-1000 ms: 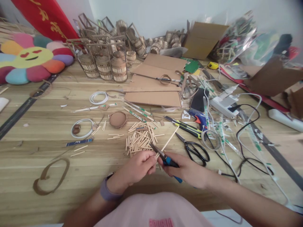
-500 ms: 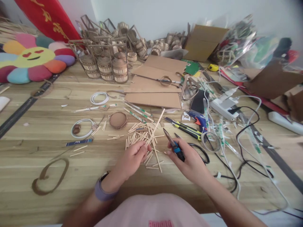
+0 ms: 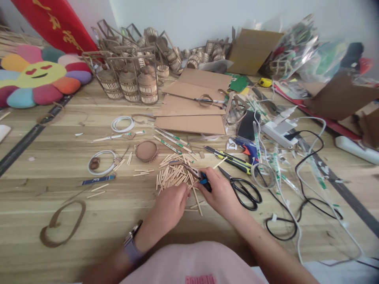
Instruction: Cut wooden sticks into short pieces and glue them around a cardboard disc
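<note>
My right hand (image 3: 217, 189) is closed around the blue-and-black handles of pliers (image 3: 193, 170), whose jaws point up and left over a heap of short wooden sticks (image 3: 171, 174). Close beside it, the fingers of my left hand (image 3: 173, 203) are pinched on a thin wooden stick (image 3: 192, 185). A light stick end (image 3: 220, 162) shows beyond my right knuckles. The small round brown base (image 3: 147, 151) with a beaded rim sits left of the heap. Black scissors (image 3: 244, 191) lie just right of my right hand.
Cutter knives (image 3: 229, 159), a blue glue gun (image 3: 250, 150) and a white power strip (image 3: 280, 132) with cables lie at the right. Flat cardboard (image 3: 191, 122) and woven containers (image 3: 128, 85) stand behind. White coils (image 3: 102, 162) and a brown strip loop (image 3: 79, 221) lie left.
My right hand has moved left, bringing the pliers over the heap beside my left hand. The long stick at my left fingers no longer slants up as before. The scissors are now uncovered.
</note>
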Available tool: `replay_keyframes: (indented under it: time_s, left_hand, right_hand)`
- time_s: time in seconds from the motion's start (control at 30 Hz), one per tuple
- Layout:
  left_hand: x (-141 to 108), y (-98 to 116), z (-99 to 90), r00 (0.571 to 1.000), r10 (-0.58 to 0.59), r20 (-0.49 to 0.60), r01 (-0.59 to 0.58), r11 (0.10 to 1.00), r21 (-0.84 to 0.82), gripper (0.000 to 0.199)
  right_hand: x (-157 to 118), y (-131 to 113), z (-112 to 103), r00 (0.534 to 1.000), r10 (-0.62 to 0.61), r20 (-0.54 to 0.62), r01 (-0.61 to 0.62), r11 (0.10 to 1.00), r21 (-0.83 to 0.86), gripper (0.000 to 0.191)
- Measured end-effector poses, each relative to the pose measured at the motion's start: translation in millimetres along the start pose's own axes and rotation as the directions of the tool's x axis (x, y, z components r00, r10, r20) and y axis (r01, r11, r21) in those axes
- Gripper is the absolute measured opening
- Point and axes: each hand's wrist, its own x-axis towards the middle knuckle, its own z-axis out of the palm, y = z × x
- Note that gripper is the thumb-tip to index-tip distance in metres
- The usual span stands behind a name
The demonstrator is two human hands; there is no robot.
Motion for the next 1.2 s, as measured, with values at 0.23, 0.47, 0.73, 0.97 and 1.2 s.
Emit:
replay_keyframes:
  time_s: [0.23,0.47,0.73,0.97,1.2]
  left_hand:
    - [0.3,1.4,-1.2,0.996,-0.072,-0.057,0.063,0.987,-0.15,0.024]
    - [-1.7,-0.9,-14.4,0.989,0.085,0.125,0.051,0.592,-0.804,0.04]
    - [6.7,-4.7,0.7,0.989,-0.077,0.13,0.151,0.488,-0.86,0.048]
    - [6.0,-3.9,0.4,0.985,-0.02,0.169,0.151,0.571,-0.807,0.053]
    - [5.4,-6.2,1.8,0.972,0.041,0.233,0.17,0.562,-0.81,0.054]
  right_hand:
    - [5.8,-6.9,3.4,0.991,0.121,-0.048,-0.115,0.986,0.117,0.012]
    - [12.6,6.2,-32.9,0.957,0.252,0.141,-0.288,0.789,0.543,0.02]
    - [6.5,-22.6,-30.8,0.964,0.099,0.247,-0.185,0.916,0.355,0.007]
    - [8.6,-20.8,-22.1,0.973,0.032,0.23,-0.104,0.946,0.308,0.026]
    - [9.4,-20.7,-17.5,0.966,-0.013,0.259,-0.072,0.945,0.318,0.026]
